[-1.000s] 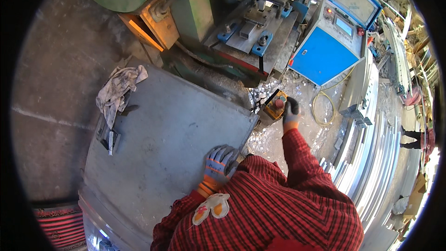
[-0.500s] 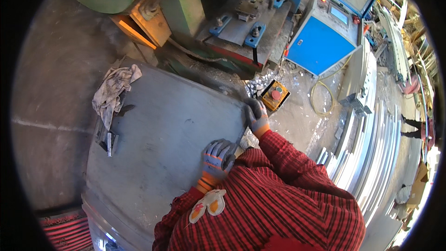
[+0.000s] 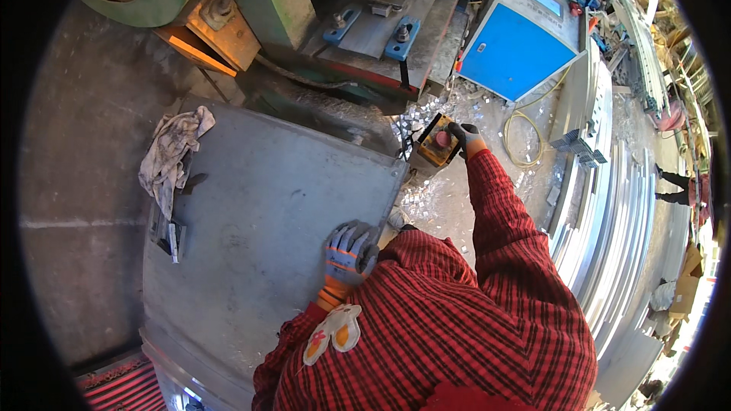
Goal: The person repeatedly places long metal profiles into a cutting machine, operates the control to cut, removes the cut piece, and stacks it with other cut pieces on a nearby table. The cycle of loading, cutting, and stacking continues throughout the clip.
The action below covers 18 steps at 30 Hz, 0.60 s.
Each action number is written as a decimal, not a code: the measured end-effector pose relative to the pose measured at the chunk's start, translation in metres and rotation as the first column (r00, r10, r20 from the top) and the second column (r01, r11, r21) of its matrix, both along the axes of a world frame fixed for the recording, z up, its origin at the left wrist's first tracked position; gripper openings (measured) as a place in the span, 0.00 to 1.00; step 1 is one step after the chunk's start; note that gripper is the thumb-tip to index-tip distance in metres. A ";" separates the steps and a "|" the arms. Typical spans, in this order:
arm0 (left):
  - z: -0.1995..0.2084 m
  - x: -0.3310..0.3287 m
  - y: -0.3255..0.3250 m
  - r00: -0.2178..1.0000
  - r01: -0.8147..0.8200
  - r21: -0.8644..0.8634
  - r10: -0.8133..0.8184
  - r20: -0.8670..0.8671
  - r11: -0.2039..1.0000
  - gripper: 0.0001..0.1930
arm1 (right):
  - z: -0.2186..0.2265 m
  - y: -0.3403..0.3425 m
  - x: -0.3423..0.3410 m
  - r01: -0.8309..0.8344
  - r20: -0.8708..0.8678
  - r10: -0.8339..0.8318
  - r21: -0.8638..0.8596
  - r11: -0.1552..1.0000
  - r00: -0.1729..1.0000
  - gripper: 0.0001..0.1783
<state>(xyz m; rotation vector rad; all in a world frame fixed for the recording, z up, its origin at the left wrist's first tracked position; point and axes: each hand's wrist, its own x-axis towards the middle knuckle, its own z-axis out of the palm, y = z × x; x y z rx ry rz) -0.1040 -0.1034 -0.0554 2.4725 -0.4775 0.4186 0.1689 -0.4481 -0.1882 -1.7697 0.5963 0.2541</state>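
Note:
My right hand [image 3: 467, 139], in a grey and orange work glove, is at the right side of a yellow push-button box [image 3: 436, 154] with a large red button [image 3: 442, 139] on top. Its fingers bend round the box's edge, partly hidden behind the glove's back. My left hand [image 3: 350, 253], gloved alike, lies on the grey metal table [image 3: 251, 175] near its right edge. The fingers are stretched out over the surface and hold nothing.
A green press [image 3: 282, 7] with blue clamps stands beyond the table. A blue control cabinet [image 3: 514, 49] is at the far right. Long metal profiles [image 3: 609, 236] lie on the right. A dirty rag [image 3: 171, 154] and a small metal piece [image 3: 174, 242] sit at the table's left.
My right hand has left the table's right edge and moved right and forward to the push-button box. My left hand stays on the table. The view has shifted slightly.

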 end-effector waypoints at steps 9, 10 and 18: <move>0.003 0.002 -0.005 1.000 0.010 0.028 -0.009 -0.024 1.000 0.20 | -0.065 -0.028 0.021 -0.127 -0.011 0.130 0.141 0.982 0.991 0.24; 0.005 0.002 -0.005 1.000 0.010 0.020 -0.009 -0.025 1.000 0.20 | -0.083 -0.034 0.032 -0.174 0.015 0.173 0.057 0.983 0.985 0.23; 0.017 -0.009 0.007 0.990 -0.042 -0.201 0.014 -0.139 0.979 0.20 | 0.027 0.052 -0.006 0.043 0.250 0.175 -0.679 0.733 0.952 0.30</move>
